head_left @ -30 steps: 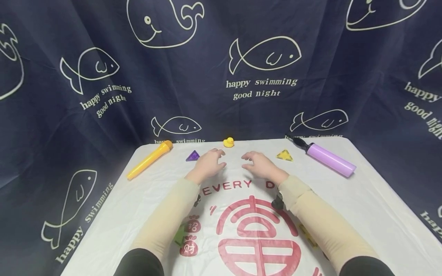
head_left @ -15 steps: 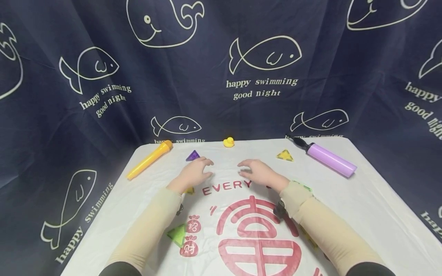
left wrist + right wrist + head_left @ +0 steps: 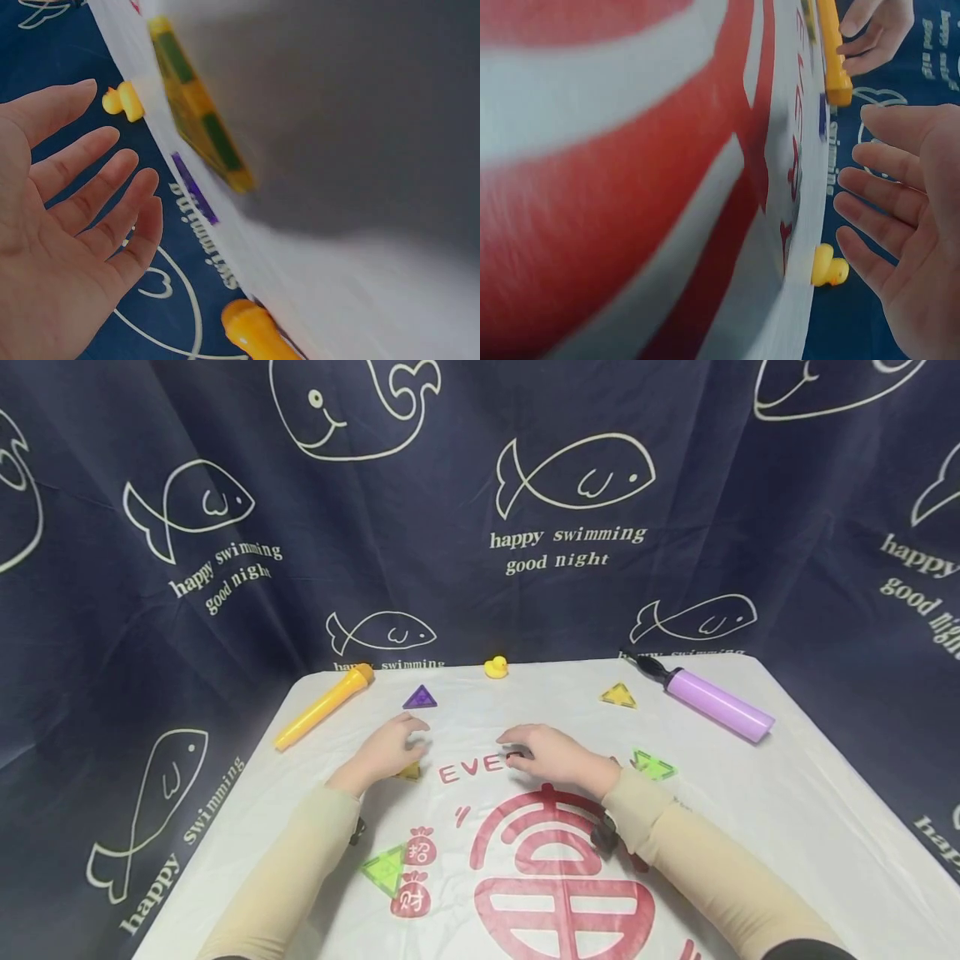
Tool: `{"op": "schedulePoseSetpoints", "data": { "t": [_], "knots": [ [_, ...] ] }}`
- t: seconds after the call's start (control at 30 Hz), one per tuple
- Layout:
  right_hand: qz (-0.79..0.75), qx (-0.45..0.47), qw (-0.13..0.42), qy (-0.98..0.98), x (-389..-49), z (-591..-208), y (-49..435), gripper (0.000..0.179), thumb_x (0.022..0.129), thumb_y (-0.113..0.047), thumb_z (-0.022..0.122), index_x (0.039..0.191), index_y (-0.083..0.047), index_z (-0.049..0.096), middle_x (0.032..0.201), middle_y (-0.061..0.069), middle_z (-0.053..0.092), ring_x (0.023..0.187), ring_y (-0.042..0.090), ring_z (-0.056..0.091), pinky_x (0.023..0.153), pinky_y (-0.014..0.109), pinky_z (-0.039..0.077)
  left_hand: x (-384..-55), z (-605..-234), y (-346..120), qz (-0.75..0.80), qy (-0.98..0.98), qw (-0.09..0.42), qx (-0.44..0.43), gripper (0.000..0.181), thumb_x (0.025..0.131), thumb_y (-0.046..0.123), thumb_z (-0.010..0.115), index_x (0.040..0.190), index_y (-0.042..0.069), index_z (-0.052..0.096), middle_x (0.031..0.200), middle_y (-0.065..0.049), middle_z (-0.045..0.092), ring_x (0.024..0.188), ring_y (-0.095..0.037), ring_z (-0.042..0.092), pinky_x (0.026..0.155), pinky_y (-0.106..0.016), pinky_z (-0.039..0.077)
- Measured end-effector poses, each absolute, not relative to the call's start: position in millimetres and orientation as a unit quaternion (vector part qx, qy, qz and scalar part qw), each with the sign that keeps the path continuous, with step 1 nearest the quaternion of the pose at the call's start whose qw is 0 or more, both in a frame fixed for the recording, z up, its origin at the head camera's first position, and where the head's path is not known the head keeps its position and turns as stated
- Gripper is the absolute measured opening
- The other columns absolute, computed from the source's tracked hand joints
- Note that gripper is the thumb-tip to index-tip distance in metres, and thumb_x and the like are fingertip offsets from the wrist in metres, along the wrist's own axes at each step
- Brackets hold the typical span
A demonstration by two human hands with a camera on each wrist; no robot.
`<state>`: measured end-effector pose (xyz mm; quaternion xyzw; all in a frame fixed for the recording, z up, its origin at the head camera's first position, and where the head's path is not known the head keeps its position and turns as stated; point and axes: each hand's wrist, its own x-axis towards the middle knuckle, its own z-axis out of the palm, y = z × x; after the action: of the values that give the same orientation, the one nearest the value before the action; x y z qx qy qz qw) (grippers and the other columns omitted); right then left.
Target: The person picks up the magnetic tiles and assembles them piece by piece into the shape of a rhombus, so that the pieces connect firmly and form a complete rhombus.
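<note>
My left hand [image 3: 386,747], fingers loosely bent with nothing between them, is above the left part of the table. Partly hidden below it lies a yellow magnetic tile [image 3: 409,772], which looms large in the left wrist view with dark strips along its edge [image 3: 199,109]. Beyond that hand sits a purple triangular tile [image 3: 420,697]. My right hand [image 3: 551,753] hovers over the printed letters near the middle, its palm bare and fingers slightly curved in the right wrist view. A green triangular tile [image 3: 654,766] lies to the right of its wrist.
Along the far edge are an orange microphone-shaped toy [image 3: 324,707], a yellow duck [image 3: 496,667], a yellow triangular tile [image 3: 618,696] and a purple hand pump [image 3: 716,704]. Another green tile [image 3: 386,870] lies near the left forearm. A dark curtain [image 3: 465,543] hangs behind the white-covered table [image 3: 465,810].
Both hands have drawn back from the far edge. The left has moved leftward, the right slightly left. The purple tile, right green tile and left green tile have come into fuller view.
</note>
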<state>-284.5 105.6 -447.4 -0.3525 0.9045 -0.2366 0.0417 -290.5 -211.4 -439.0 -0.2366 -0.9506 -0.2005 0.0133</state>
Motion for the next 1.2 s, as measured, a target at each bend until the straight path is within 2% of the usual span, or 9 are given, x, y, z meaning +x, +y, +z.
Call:
{"op": "schedulePoseSetpoints", "data": {
  "t": [0.2, 0.47, 0.7, 0.9, 1.2],
  "knots": [
    [-0.207, -0.397, 0.04, 0.894, -269, -442, 93, 0.039, 0.096, -0.021, 0.072, 0.132, -0.006, 0.067, 0.133, 0.01, 0.066, 0.128, 0.027, 0.058, 0.109, 0.046, 0.044, -289, -446, -225, -0.21, -0.951, 0.014, -0.225, 0.043, 0.089, 0.013, 0.076, 0.125, -0.007, 0.065, 0.119, -0.021, 0.063, 0.113, -0.039, 0.061, 0.106, -0.053, 0.045],
    [-0.174, -0.444, 0.046, 0.878, -253, -445, 75, 0.043, 0.096, -0.022, 0.071, 0.136, -0.009, 0.065, 0.137, 0.008, 0.064, 0.132, 0.025, 0.055, 0.111, 0.041, 0.042, -288, -452, -234, -0.204, -0.958, -0.021, -0.199, 0.054, 0.088, 0.025, 0.079, 0.131, -0.003, 0.063, 0.12, -0.017, 0.064, 0.115, -0.036, 0.06, 0.105, -0.053, 0.045],
    [-0.169, -0.484, 0.071, 0.856, -237, -444, 55, 0.044, 0.098, -0.026, 0.068, 0.139, -0.012, 0.063, 0.14, 0.001, 0.062, 0.137, 0.022, 0.05, 0.115, 0.038, 0.037, -286, -451, -234, -0.219, -0.955, -0.031, -0.198, 0.06, 0.082, 0.027, 0.085, 0.129, -0.004, 0.064, 0.113, -0.016, 0.065, 0.108, -0.036, 0.062, 0.101, -0.053, 0.048],
    [-0.163, -0.516, 0.092, 0.836, -224, -445, 35, 0.043, 0.1, -0.022, 0.065, 0.141, -0.013, 0.061, 0.147, 0.0, 0.056, 0.139, 0.015, 0.047, 0.116, 0.029, 0.033, -284, -450, -235, -0.229, -0.95, -0.043, -0.206, 0.062, 0.077, 0.028, 0.089, 0.125, -0.004, 0.066, 0.108, -0.016, 0.065, 0.1, -0.033, 0.063, 0.095, -0.053, 0.051],
    [-0.119, -0.604, 0.079, 0.784, -206, -443, 4, 0.046, 0.099, -0.02, 0.064, 0.145, -0.013, 0.058, 0.153, 0.004, 0.05, 0.142, 0.014, 0.043, 0.117, 0.025, 0.029, -283, -450, -234, -0.233, -0.949, -0.057, -0.204, 0.062, 0.073, 0.025, 0.092, 0.123, -0.003, 0.068, 0.104, -0.013, 0.065, 0.093, -0.027, 0.062, 0.09, -0.049, 0.052]
  ]
}}
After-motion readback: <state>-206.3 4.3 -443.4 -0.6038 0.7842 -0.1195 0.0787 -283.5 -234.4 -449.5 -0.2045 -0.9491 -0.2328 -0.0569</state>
